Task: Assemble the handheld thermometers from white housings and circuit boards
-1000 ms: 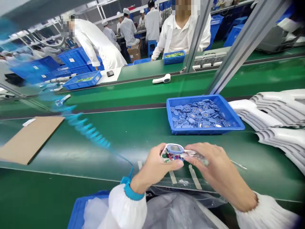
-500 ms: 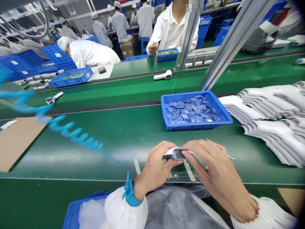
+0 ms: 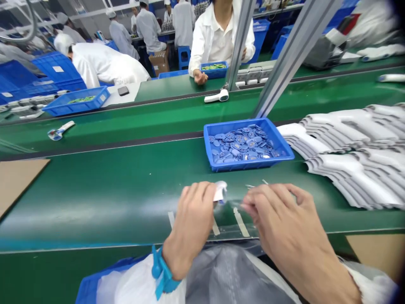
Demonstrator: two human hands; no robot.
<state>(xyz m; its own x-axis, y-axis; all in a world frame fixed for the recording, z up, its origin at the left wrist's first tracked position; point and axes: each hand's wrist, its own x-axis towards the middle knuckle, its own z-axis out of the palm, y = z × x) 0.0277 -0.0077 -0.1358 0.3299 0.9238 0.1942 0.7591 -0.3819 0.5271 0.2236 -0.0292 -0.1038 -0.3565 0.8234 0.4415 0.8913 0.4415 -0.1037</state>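
in the head view, your left hand (image 3: 193, 215) is closed on a small white part (image 3: 220, 191) just above the green belt (image 3: 104, 190), your right hand (image 3: 281, 219) is curled close beside it, though i cannot tell if it holds anything, and a blue tray (image 3: 209, 143) of little blue parts (image 3: 240, 145) sits ahead, near white plastic shells (image 3: 348, 135).

Head-worn view; facing forward, downward

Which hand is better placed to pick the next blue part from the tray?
Probably the right hand: its fingers sit nearest the blue tray and seem free, though that's hard to tell. The left hand is gripping a white piece.
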